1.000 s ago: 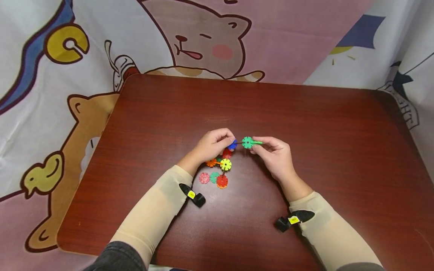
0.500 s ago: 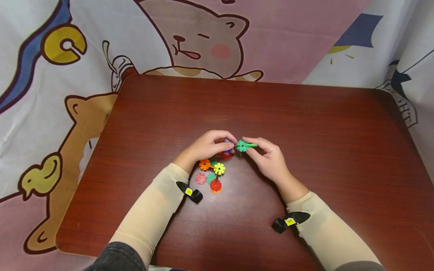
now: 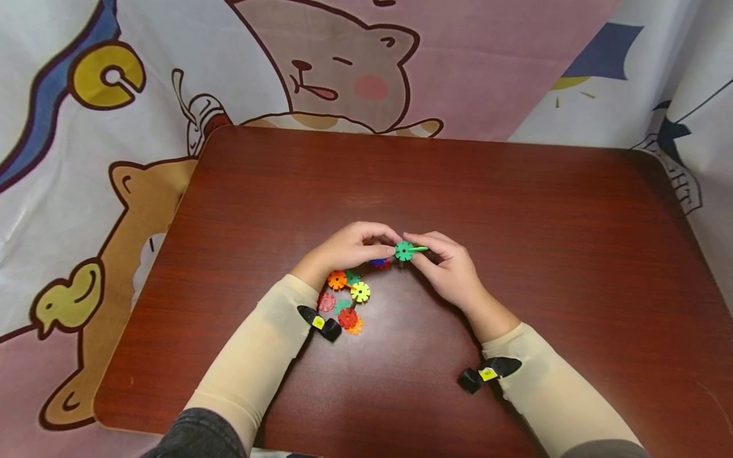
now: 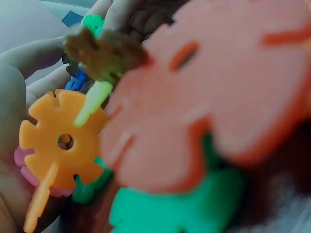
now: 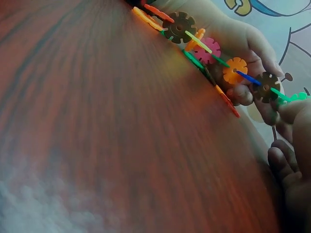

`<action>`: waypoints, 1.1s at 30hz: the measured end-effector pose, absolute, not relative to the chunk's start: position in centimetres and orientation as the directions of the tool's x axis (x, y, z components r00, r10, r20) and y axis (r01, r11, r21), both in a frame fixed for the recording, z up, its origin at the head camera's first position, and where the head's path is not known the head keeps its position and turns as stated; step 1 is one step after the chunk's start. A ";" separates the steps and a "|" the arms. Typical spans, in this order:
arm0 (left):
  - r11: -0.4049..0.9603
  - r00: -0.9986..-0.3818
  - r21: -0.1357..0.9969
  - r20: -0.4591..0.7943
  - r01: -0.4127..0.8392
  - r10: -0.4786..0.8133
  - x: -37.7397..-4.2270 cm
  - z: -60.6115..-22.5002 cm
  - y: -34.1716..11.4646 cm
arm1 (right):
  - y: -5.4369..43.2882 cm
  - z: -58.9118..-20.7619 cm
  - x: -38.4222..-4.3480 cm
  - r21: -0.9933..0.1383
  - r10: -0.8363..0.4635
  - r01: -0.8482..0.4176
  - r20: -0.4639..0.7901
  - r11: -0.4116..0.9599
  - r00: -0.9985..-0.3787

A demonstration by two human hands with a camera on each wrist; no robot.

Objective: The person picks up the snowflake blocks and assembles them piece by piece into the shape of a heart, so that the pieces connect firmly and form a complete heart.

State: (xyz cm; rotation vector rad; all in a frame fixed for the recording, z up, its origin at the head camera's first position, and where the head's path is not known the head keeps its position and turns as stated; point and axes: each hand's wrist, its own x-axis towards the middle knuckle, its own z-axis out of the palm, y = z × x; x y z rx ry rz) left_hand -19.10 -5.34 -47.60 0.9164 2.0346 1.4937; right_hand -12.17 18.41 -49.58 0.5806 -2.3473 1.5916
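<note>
A chain of slotted plastic snowflake discs runs between and below my hands. My left hand holds its upper end by a brown disc, next to a blue disc. My right hand pinches the green end, where a green disc shows beside my left thumb tip. Below my left hand hang or lie an orange disc, a yellow disc and a red disc. In the left wrist view a large salmon-red disc hides part of the chain.
A reddish-brown wooden table lies under both hands. Cartoon-printed cloth hangs behind it and along the sides. A black wrist camera on the left sleeve is close to the chain's lower discs.
Both hands have drawn closer together, the right one moving left. The lower part of the chain has swung left towards the left sleeve. The left thumb now reaches the green disc's edge.
</note>
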 end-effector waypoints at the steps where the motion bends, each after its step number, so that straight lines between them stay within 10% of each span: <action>1: 0.185 -0.676 0.953 0.028 0.240 0.736 -19.1 -47.7 -5.3 | 18.4 -49.6 -12.2 -0.839 -0.171 -0.435 0.401 0.326 -0.900; 7: 0.119 -0.687 0.977 0.036 0.178 0.725 -19.3 -47.7 -5.3 | 18.5 -49.8 -12.2 -0.809 -0.129 -0.391 0.374 0.439 -0.918; 18: 0.057 -0.658 0.992 0.032 0.113 0.752 -20.0 -47.8 -6.2 | 17.8 -49.7 -11.5 -0.502 -0.485 -0.552 0.271 0.666 -0.832; 33: 0.015 -0.606 0.998 0.020 0.053 0.795 -19.9 -47.5 -6.3 | 17.8 -50.2 -11.8 -0.543 -0.301 -0.513 0.433 0.665 -0.849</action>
